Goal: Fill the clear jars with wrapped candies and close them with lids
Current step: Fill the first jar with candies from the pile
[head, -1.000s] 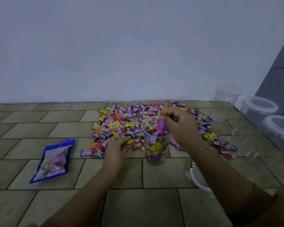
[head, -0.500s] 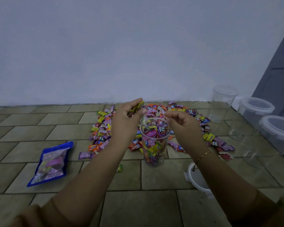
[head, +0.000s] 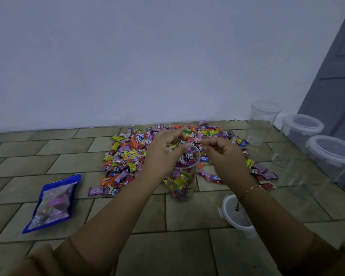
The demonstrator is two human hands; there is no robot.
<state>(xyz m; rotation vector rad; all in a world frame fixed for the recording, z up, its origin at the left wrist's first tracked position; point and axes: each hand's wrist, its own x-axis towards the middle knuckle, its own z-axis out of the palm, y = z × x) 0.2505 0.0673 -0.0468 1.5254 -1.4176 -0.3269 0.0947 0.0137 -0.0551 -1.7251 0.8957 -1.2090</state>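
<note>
At frame centre, the candies (head: 131, 154) mix purple, orange, yellow and red wrappers. The pouch (head: 52, 204) at lower left is blue-edged. Floor tiles (head: 187, 253) are olive-brown; the wall (head: 127, 56) pale lilac.

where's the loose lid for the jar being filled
In the head view the loose white lid lies on the floor tiles at lower right, partly under the right wrist, just right of the jar being filled.

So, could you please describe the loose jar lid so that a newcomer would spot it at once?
Start at the candy pile spread on the tiled floor by the wall. Come towards the camera past the half-filled jar; the loose lid lies flat under the right wrist. Unlike the lids at the far right, it sits on no jar.
</note>
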